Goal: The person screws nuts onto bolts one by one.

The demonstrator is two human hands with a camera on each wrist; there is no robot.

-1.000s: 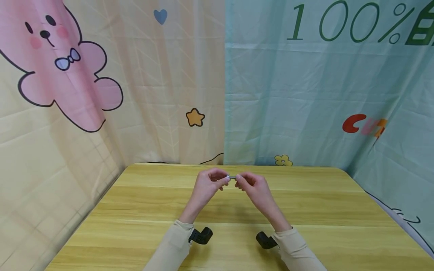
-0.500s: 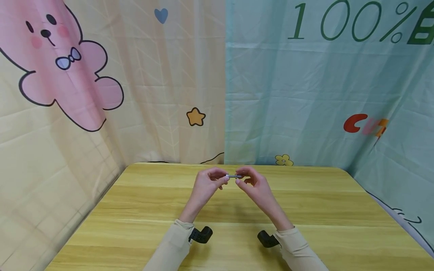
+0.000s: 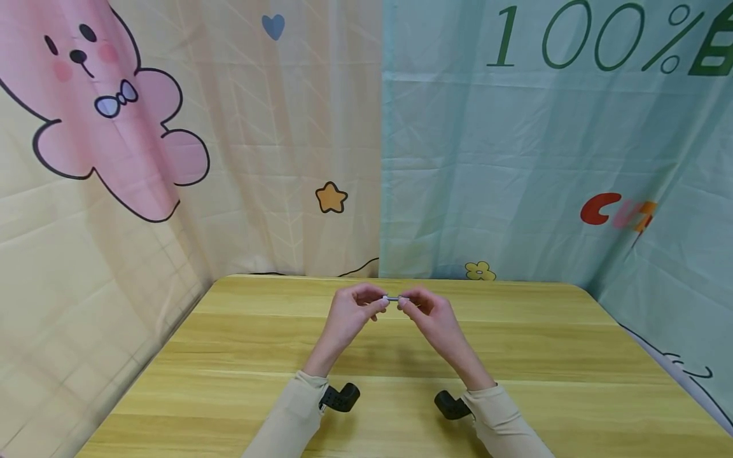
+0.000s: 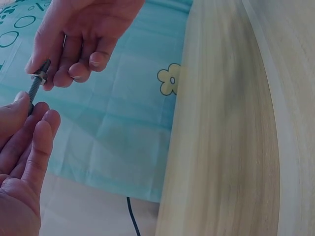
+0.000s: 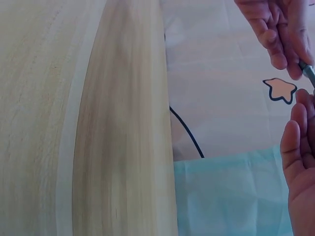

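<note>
Between my two hands a small metal bolt (image 4: 34,90) with a threaded shank is held above the table. My left hand (image 3: 354,309) pinches one end of it between thumb and fingertips. A nut (image 4: 39,75) sits on the shank toward the other end, where my right hand (image 3: 433,316) pinches it with thumb and forefinger. In the left wrist view, the other right fingers hang loosely bent beside the bolt. Only a short piece of the shank shows between the fingertips in the head view.
A wood-grain table (image 3: 275,356) spreads beneath both hands. Printed curtains (image 3: 469,159) hang behind it and along both sides. Black wrist cameras (image 3: 342,397) are strapped at the cuffs of the beige sleeves (image 3: 289,416).
Half a second ago my right thumb and fingers were spread apart, with the nut showing between them. They have closed on it again, while my left hand has kept its hold.
</note>
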